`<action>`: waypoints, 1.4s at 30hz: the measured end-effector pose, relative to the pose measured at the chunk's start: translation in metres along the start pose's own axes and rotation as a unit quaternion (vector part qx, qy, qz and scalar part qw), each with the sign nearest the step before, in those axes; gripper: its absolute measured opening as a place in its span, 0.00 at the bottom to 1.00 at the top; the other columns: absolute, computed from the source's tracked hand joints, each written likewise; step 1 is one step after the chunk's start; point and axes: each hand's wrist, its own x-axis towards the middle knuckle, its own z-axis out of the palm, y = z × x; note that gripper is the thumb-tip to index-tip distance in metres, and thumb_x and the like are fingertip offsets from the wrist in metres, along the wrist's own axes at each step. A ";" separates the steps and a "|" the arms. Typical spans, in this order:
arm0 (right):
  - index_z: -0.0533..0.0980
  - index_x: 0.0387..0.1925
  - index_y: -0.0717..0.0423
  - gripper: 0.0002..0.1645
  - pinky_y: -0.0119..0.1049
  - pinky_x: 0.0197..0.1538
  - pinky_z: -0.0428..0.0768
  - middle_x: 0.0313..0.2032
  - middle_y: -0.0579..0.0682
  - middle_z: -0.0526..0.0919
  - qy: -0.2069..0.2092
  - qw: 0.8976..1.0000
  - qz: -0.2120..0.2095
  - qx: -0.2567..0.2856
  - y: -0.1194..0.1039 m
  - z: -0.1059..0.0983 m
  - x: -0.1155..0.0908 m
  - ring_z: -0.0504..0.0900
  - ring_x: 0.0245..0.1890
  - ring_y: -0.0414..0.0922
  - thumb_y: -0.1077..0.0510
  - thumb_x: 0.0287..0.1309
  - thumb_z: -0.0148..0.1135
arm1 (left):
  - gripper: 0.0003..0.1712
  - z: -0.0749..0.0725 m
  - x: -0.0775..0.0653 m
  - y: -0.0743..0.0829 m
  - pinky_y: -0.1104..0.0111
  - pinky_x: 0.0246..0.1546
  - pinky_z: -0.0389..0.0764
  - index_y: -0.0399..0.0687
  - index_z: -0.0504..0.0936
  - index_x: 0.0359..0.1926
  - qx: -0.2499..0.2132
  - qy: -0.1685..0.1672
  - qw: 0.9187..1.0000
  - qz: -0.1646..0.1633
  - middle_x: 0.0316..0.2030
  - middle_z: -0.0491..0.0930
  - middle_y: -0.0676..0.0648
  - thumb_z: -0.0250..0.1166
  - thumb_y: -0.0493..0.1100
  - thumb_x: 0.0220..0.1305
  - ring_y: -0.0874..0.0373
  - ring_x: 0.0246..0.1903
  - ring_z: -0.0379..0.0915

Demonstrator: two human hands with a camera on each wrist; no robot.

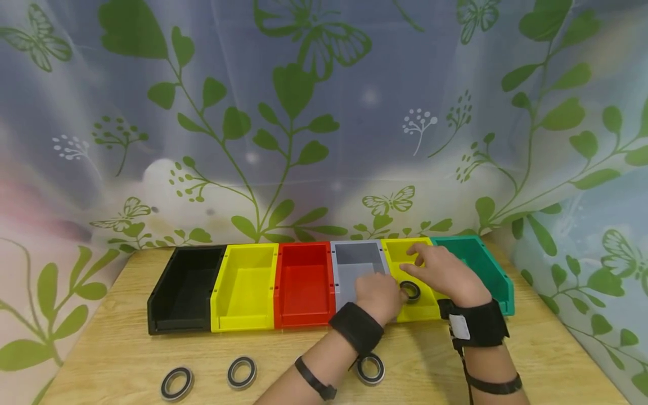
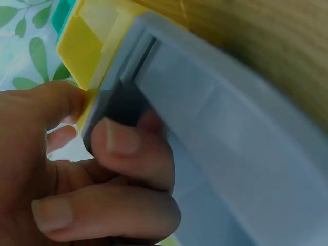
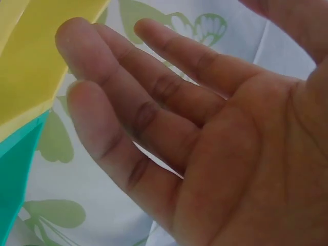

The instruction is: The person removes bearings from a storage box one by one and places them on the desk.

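My left hand (image 1: 379,295) is at the right side of the grey storage bin (image 1: 356,254). In the left wrist view its curled fingers (image 2: 136,154) are inside the grey bin (image 2: 230,113), with the thumb on the yellow side, gripping the shared wall. A ball bearing (image 1: 411,291), a metal ring with a dark seal, sits in the right-hand yellow bin (image 1: 420,313), just beside the left thumb. Above that bin, my right hand (image 1: 448,273) has its fingers spread and slightly bent. The right palm (image 3: 230,154) holds nothing in the right wrist view.
Left of the grey bin stand a red bin (image 1: 305,281), a yellow bin (image 1: 248,287) and a black bin (image 1: 189,289). A green bin (image 1: 478,261) ends the row. Several bearings (image 1: 242,372) lie in front on the wooden table (image 1: 121,343). A patterned curtain (image 1: 324,140) hangs behind.
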 end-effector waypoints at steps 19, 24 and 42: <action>0.77 0.54 0.72 0.25 0.50 0.43 0.81 0.42 0.62 0.84 -0.027 0.999 0.016 -0.010 0.017 0.026 0.025 0.81 0.38 0.54 0.59 0.63 0.70 | 0.36 0.007 -0.002 -0.007 0.66 0.22 0.69 0.50 0.77 0.16 -0.088 -0.031 0.996 -0.005 0.14 0.67 0.52 0.55 0.69 0.73 0.56 0.17 0.70; 0.78 0.55 0.73 0.25 0.49 0.44 0.81 0.47 0.64 0.85 -0.043 0.998 0.051 -0.023 0.018 0.035 0.029 0.78 0.36 0.52 0.61 0.59 0.71 | 0.36 0.008 -0.003 -0.008 0.66 0.19 0.66 0.50 0.75 0.15 -0.094 -0.026 0.995 -0.001 0.14 0.64 0.51 0.55 0.68 0.73 0.56 0.15 0.67; 0.82 0.51 0.69 0.20 0.48 0.44 0.80 0.43 0.59 0.86 -0.060 0.995 0.057 -0.056 0.027 0.050 0.038 0.78 0.35 0.51 0.63 0.58 0.71 | 0.36 0.012 -0.004 -0.010 0.66 0.20 0.65 0.50 0.74 0.15 -0.113 -0.013 0.993 0.008 0.14 0.64 0.51 0.55 0.69 0.73 0.56 0.16 0.67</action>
